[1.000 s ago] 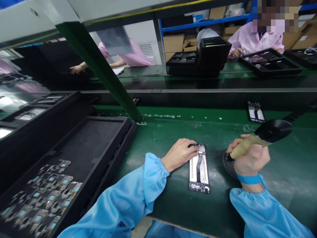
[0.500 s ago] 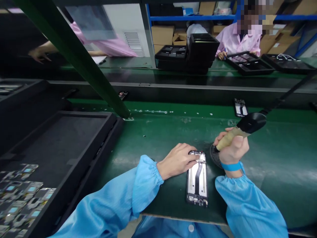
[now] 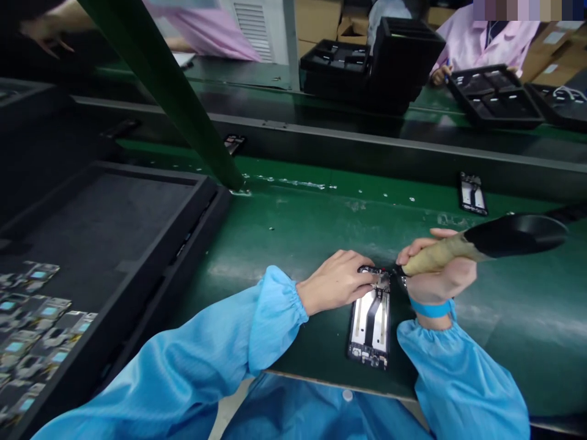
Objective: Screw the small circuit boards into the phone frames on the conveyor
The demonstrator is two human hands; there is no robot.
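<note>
A phone frame [image 3: 367,324] with its inside showing, a dark ribbon running down its silver middle, lies on the green bench before me. My left hand [image 3: 339,281] holds its upper end, fingers bent over the top left corner. In my right hand [image 3: 440,272] is an electric screwdriver [image 3: 431,255], its grip wrapped in yellowish tape and its black body leaning to the right. The tip points left, close by the phone's upper right corner; whether it touches, I cannot tell. My right fingers are wrapped round the grip.
A black tray [image 3: 215,195] on the left holds several circuit boards [image 3: 50,311]. A green post [image 3: 192,122] rises behind it. Another phone frame [image 3: 472,194] lies at the back right. Beyond, a person in a pink sleeve holds a black tray [image 3: 499,101] near stacked trays [image 3: 403,61].
The screwdriver has tipped over further to the right, and its tip is now nearer the phone's upper corner. My left hand stays on the phone. The view has tilted down.
</note>
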